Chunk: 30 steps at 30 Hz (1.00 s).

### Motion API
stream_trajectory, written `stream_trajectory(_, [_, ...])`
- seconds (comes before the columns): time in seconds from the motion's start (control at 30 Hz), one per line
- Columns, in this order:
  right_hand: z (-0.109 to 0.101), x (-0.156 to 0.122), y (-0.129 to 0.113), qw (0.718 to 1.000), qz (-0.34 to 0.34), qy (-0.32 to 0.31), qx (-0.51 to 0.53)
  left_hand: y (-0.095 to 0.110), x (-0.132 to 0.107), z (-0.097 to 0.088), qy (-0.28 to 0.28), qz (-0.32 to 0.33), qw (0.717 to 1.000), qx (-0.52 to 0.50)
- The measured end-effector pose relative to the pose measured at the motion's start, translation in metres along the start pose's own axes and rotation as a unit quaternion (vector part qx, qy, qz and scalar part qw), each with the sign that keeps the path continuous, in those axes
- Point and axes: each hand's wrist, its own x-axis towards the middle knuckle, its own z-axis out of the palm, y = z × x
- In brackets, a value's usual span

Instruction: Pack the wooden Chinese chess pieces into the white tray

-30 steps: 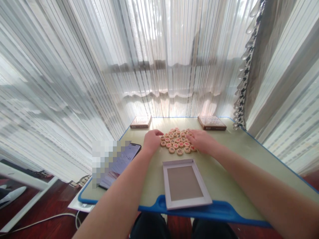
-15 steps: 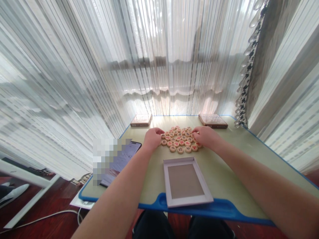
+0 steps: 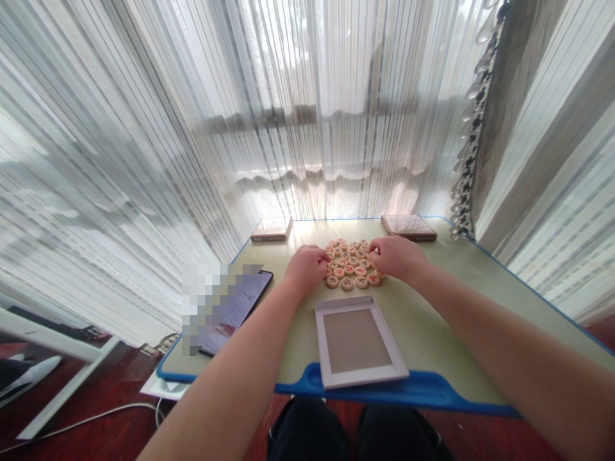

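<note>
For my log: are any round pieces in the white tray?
No, the round pieces lie on the table beyond the white tray.

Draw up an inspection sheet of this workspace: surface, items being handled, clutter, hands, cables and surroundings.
Surface: pale green table edged in blue.
Items handled: cluster of round, pale wooden pieces marked with red or black characters.
Clutter: shallow white rectangular box at the near edge; black-edged flat phone at left, partly pixelated; flat brown-sided boxes at the two far corners.
Grip: left hand curled at the cluster's left side, right hand at its right; whether either pinches a piece cannot be told.
Cables: thin white cable on the floor at left.
Surroundings: sheer white striped curtains behind; dark red floor below.
</note>
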Motion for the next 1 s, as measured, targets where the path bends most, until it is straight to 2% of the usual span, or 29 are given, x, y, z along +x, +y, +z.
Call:
stream_trajectory(0.1, [0.005, 0.006, 0.009, 0.999, 0.036, -0.010, -0.002, 0.000, 0.000, 0.000, -0.005, 0.009, 1.000, 0.000])
stream_trajectory(0.17, [0.007, 0.008, 0.013, 0.999, 0.034, -0.013, 0.004, 0.001, -0.001, -0.001, -0.004, 0.009, 1.000, -0.001])
stream_trajectory(0.3, [0.011, 0.008, 0.012, 0.999, -0.028, -0.002, 0.022, 0.002, -0.001, -0.002, 0.002, 0.012, 1.000, -0.011])
stream_trajectory(0.47, [0.016, 0.006, 0.005, 0.993, -0.106, 0.027, 0.040, 0.003, -0.001, 0.000, -0.024, 0.037, 0.999, -0.018])
stream_trajectory(0.57, [0.018, 0.007, 0.005, 0.989, -0.145, 0.017, 0.028, 0.003, -0.001, 0.000, -0.028, 0.047, 0.998, -0.020])
stream_trajectory(1.0, [0.027, 0.012, 0.009, 0.982, -0.174, 0.027, 0.062, 0.007, -0.003, -0.002, -0.012, 0.059, 0.998, -0.008])
